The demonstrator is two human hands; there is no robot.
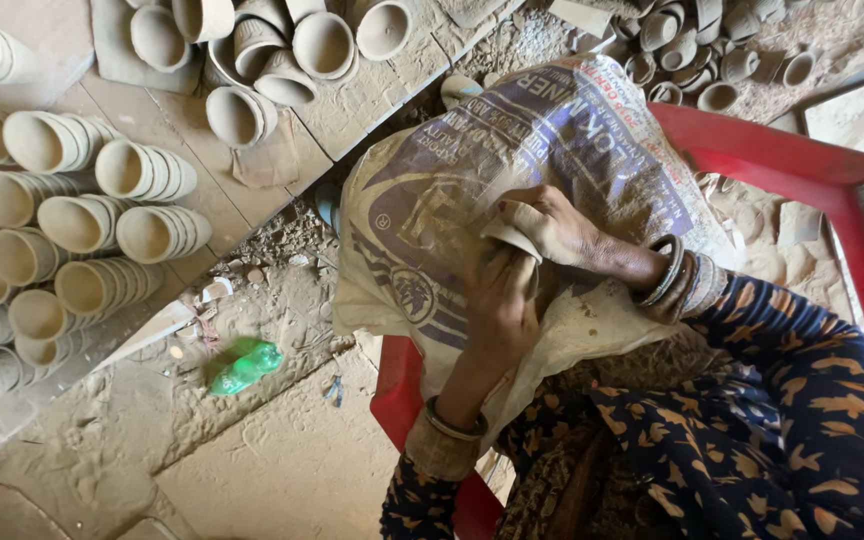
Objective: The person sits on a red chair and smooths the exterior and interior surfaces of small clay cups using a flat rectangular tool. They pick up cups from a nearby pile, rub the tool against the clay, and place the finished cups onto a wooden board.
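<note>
Clay cup (512,235), small, unfired-looking and likely brittle, sits over the printed sack (472,170) on the lap, both the left hand (500,310) and right hand (557,225) closed around it, best held lightly by the body rather than the thin rim

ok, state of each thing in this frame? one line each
left hand: gripping the clay cup from below
right hand: fingers curled over the cup
clay cup: held between both hands, above the sack
printed sack: draped over the lap
stacked clay cups: nested, lying sideways
green bottle: lying on the floor
</note>
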